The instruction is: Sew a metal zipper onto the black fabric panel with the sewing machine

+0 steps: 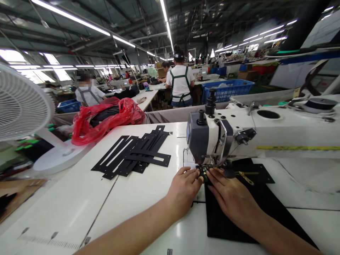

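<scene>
My left hand (183, 191) is at the sewing machine's needle area, its fingers drawn together at the edge of the black fabric (225, 226). Just right of the needle, my right hand (236, 194) lies flat on that fabric, its fingers stretched toward the presser foot. The fabric spreads from under the right hand and forearm over the table's front. A gold zipper pull (246, 177) shows on the black piece beside the right hand. Above both hands stands the head of the white sewing machine (209, 138). My fingertips partly hide the stitching spot.
Black slotted strips (132, 152) lie in an overlapping pile on the white table (143, 205), left of the machine. Behind them is a red plastic bag (114, 117) with dark material. A white fan (23, 106) stands at left. Co-workers and a blue crate (228, 89) are farther back.
</scene>
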Available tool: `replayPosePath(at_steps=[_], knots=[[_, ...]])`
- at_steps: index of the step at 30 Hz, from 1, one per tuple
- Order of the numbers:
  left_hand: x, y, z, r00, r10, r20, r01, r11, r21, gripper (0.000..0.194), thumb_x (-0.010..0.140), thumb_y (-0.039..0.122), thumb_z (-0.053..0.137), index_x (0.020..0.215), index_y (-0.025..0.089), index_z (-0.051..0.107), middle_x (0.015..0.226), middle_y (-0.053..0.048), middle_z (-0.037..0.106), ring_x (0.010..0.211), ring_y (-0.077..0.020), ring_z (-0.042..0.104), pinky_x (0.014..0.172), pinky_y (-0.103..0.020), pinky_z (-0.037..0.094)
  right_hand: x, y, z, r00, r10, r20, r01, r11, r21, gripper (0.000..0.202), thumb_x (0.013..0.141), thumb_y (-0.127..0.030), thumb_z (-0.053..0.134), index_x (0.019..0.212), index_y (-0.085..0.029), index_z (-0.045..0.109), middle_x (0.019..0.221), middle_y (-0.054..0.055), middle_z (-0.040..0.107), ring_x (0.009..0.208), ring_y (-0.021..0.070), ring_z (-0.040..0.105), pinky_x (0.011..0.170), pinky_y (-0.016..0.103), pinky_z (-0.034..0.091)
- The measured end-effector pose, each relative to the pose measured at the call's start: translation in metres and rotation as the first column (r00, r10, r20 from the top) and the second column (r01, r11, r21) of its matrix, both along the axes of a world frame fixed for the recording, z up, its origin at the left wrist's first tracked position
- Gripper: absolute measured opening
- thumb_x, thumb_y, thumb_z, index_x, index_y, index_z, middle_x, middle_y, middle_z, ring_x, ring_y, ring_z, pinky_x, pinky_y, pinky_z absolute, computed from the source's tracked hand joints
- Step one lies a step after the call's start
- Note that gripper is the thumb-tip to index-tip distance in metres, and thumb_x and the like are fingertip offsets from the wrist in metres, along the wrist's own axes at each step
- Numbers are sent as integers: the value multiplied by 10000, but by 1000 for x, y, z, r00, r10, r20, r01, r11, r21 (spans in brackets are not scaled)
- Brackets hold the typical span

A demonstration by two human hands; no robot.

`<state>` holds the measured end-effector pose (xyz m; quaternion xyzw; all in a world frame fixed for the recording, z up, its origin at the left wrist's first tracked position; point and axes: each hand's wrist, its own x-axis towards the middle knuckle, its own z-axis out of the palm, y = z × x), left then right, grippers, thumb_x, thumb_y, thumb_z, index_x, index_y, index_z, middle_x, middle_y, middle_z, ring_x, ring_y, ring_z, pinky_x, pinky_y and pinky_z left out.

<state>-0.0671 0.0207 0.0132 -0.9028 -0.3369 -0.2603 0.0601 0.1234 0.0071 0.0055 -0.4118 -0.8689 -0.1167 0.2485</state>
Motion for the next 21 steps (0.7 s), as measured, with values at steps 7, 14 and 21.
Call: replayPosePath(at_steps=[7, 14, 21], knots=[[1, 1, 2, 1000, 3, -27, -2, 1000, 31, 175, 898, 135, 428, 961, 136, 592, 986, -80, 661, 973, -181, 609, 925, -373, 434, -1, -1, 2, 1000, 1, 28, -2, 999, 48, 314, 860, -131, 414, 1100, -50, 600, 1120, 162, 619, 995, 274, 600, 845, 432, 517], [1, 7, 3, 998, -6, -61, 7, 1000, 16, 138, 892, 158, 467, 953, 144, 590, 975, -66, 660, 972, -171, 602, 936, -354, 425, 1, 5, -2, 999, 21, -30, -20, 999, 38, 320, 844, -116, 419, 1114, -102, 590, 1096, 140, 634, 986, 255, 608, 895, 436, 492], [2, 14, 3, 999, -27, -24, 28, 999, 43, 121, 888, 137, 481, 919, 141, 598, 945, -61, 671, 912, -173, 620, 868, -345, 452, 0, 10, -1, 1000, 8, -17, -9, 1000, -14, 318, 842, -112, 429, 1123, -107, 579, 1085, 137, 638, 983, 247, 610, 864, 423, 513]])
